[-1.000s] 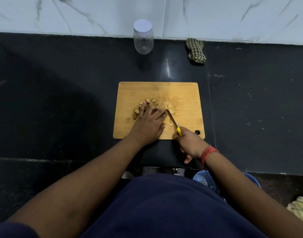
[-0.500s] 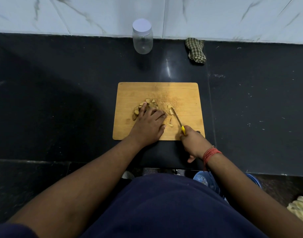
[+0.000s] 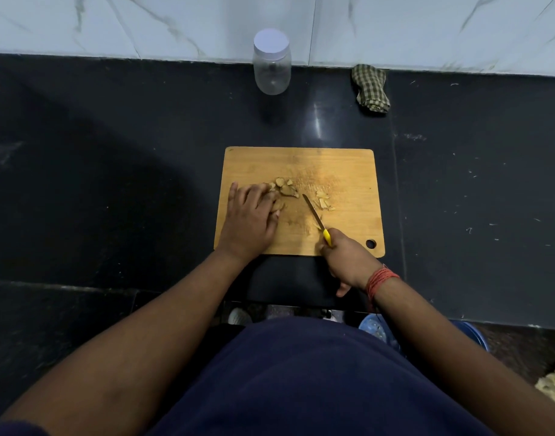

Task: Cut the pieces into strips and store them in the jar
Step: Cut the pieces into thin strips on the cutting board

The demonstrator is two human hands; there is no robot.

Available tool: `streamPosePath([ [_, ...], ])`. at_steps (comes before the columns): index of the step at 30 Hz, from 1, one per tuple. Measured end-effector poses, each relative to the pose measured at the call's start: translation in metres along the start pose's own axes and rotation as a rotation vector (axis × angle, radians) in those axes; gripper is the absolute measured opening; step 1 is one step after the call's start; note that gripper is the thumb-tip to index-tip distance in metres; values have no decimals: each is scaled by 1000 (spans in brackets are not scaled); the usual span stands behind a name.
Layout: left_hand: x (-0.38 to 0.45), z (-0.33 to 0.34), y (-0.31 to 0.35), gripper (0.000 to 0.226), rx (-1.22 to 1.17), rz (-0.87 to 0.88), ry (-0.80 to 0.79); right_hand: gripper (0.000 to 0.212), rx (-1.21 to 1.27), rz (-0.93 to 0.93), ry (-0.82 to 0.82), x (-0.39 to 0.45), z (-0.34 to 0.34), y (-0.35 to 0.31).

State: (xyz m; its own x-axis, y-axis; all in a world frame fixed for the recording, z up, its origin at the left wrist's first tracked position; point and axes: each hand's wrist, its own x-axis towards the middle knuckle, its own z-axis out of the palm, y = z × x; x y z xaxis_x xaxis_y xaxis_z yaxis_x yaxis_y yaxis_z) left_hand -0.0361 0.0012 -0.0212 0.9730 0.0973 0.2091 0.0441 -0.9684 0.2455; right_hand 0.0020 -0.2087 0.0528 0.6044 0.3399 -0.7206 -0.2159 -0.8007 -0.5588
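Observation:
A wooden cutting board [image 3: 339, 171] lies on the black counter. Brown uncut pieces [image 3: 285, 188] sit in a small pile at its middle left. A few pale cut strips [image 3: 323, 202] lie to their right. My left hand [image 3: 249, 218] rests on the board's left part, fingers bent over some of the pieces at the pile's left edge. My right hand [image 3: 345, 258] grips the yellow handle of a small knife [image 3: 314, 215], whose blade points up-left between pile and strips. A clear jar [image 3: 271, 62] with a white lid stands shut by the wall.
A folded checked cloth [image 3: 370, 88] lies by the wall, right of the jar. The white marble wall [image 3: 427, 26] bounds the counter at the back. A blue basket [image 3: 471, 333] sits below the counter's front edge at right, with pale peelings [image 3: 554, 383] further right.
My left hand has slid left off the pile's middle toward the board's left edge. The knife has drawn back from the strips, which now lie free to the blade's right.

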Motion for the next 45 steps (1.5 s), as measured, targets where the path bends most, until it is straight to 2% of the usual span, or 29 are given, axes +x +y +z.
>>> streamPosePath([
  [5,3,-3,-3,41,-14,-44,-12,19,32,-25,26,7,1,-10],
  [13,12,-5,1,36,12,20,-34,19,52,-9,0,12,2,-14],
  [17,17,-2,3,41,29,33,-57,19,34,13,-11,5,7,-8],
  [22,31,1,8,45,66,51,-96,20,31,25,56,1,3,-2],
  [26,42,2,17,45,65,43,-103,18,-14,-5,16,-7,10,3],
  [29,48,3,20,39,72,66,-109,15,-71,-20,44,-10,10,11],
  [33,52,5,23,32,78,97,-118,10,-25,25,106,-13,4,16],
  [42,54,1,26,19,40,187,-64,30,-161,-63,110,-9,11,30],
  [45,54,2,24,16,29,202,-38,28,-151,-61,160,-9,7,33],
])
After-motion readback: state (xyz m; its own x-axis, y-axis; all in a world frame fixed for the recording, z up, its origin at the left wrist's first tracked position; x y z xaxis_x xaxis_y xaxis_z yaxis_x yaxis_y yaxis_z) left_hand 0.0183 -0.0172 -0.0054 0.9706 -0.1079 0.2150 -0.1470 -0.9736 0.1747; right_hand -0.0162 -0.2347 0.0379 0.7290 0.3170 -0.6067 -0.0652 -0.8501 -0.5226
